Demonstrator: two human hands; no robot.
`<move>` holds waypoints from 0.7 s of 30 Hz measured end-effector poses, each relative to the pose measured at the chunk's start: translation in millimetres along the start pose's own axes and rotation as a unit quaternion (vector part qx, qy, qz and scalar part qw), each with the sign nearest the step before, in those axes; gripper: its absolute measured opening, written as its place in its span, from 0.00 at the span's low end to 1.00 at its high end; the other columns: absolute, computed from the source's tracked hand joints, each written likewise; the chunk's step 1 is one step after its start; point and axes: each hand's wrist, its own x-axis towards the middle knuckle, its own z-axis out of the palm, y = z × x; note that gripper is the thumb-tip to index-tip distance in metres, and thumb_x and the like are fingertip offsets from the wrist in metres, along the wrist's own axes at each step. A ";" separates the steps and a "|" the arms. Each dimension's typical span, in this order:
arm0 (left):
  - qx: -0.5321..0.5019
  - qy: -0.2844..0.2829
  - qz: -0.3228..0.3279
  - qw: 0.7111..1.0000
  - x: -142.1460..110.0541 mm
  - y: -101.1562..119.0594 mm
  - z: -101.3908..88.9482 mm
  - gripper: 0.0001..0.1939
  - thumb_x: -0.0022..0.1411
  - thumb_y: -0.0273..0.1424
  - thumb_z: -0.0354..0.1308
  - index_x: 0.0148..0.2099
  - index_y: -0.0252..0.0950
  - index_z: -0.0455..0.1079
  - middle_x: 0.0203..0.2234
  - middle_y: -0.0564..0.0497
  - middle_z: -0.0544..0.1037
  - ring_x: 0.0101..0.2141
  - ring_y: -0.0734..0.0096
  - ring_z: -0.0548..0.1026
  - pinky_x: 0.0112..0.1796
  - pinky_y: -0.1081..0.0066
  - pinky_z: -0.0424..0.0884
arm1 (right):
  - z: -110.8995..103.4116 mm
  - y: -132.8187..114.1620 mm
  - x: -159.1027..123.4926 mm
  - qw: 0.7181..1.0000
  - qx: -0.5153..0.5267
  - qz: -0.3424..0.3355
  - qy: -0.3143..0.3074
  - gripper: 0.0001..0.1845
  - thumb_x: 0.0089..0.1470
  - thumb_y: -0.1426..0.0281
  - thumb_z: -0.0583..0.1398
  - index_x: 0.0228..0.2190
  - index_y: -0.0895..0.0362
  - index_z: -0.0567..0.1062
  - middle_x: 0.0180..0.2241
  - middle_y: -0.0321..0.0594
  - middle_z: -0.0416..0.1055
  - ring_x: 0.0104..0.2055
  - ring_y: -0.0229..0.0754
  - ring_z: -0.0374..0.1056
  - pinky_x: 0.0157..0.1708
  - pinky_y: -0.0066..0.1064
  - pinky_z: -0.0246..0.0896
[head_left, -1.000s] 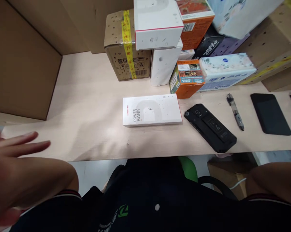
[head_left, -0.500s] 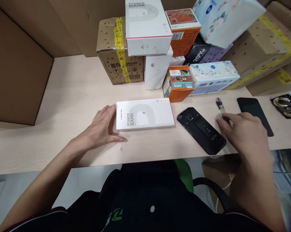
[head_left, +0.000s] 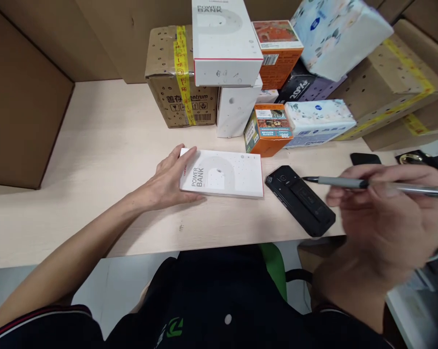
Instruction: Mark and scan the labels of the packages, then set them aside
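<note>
Left hand [head_left: 166, 182] gripped the left end of the white POWER BANK box [head_left: 228, 172], fingers across the far edge and thumb along the near edge. Box lay flat on the table [head_left: 99, 150], printed face up, long sides running roughly left to right. Right hand [head_left: 389, 218], slightly blurred, was raised with a grey-and-black pen [head_left: 344, 182] pinched between its fingers. Pen roughly level in view, tip to the left, seen close to the edge of a black phone [head_left: 301, 201]; contact between the two could not be determined. Phone lay aslant, back upward, just right of the box. A flat black object [head_left: 365, 159] lay beyond the right hand, partly hidden by it. Near the box's far right corner stood an orange carton [head_left: 272, 145], beside a floral tissue pack [head_left: 319, 118]. Farther back: a yellow-taped cardboard box [head_left: 161, 92], and a second POWER BANK box [head_left: 226, 48] above an upright white box [head_left: 233, 116].
</note>
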 end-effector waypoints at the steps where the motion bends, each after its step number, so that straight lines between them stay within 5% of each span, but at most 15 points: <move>1: 0.000 0.010 -0.008 1.000 1.0 3.2 3.7 0.60 0.50 0.53 0.71 0.75 0.47 0.42 0.72 0.36 0.44 0.71 0.28 0.44 0.64 0.29 0.50 | 18.6 -4.5 -5.9 0.997 0.069 0.011 -0.029 0.05 0.54 0.71 0.64 0.29 0.52 0.72 0.30 0.39 0.74 0.21 0.40 0.69 0.16 0.33 0.60; 3: 0.000 0.044 -0.022 0.999 0.3 9.8 13.8 0.57 0.48 0.51 0.71 0.72 0.43 0.47 0.68 0.35 0.48 0.69 0.30 0.47 0.64 0.32 0.54 | 52.6 -3.7 -16.1 0.990 0.122 0.032 -0.061 0.03 0.58 0.70 0.63 0.32 0.52 0.74 0.28 0.34 0.73 0.20 0.36 0.67 0.16 0.29 0.61; 6: -0.001 0.089 -0.026 0.996 -6.7 17.1 27.6 0.56 0.48 0.51 0.71 0.71 0.41 0.48 0.65 0.35 0.50 0.69 0.32 0.48 0.63 0.34 0.58 | 83.5 15.6 -27.1 0.988 0.071 0.060 -0.126 0.09 0.64 0.62 0.60 0.43 0.50 0.78 0.32 0.36 0.77 0.29 0.38 0.74 0.27 0.32 0.72; 12: -0.024 0.046 -0.005 0.999 -18.3 12.4 22.8 0.58 0.50 0.52 0.70 0.73 0.45 0.43 0.68 0.35 0.45 0.70 0.29 0.41 0.63 0.32 0.58 | 84.5 42.9 -35.7 0.974 0.022 0.098 -0.201 0.11 0.67 0.60 0.58 0.46 0.48 0.78 0.43 0.38 0.80 0.43 0.43 0.78 0.45 0.40 0.75; 16: -0.029 0.029 0.033 0.999 -17.7 3.6 12.3 0.61 0.52 0.49 0.70 0.75 0.47 0.33 0.70 0.35 0.49 0.70 0.33 0.47 0.64 0.31 0.52 | 88.5 38.2 -33.5 0.978 -0.045 0.096 -0.180 0.09 0.60 0.65 0.64 0.43 0.50 0.76 0.38 0.37 0.80 0.38 0.42 0.77 0.40 0.38 0.73; 21: -0.009 0.086 0.073 0.994 -18.8 -3.6 7.3 0.64 0.51 0.49 0.72 0.75 0.47 0.32 0.68 0.34 0.53 0.67 0.32 0.56 0.59 0.34 0.66 | 99.2 30.3 -29.9 0.981 -0.014 0.126 -0.147 0.07 0.56 0.68 0.65 0.35 0.53 0.72 0.29 0.34 0.77 0.28 0.38 0.73 0.28 0.31 0.68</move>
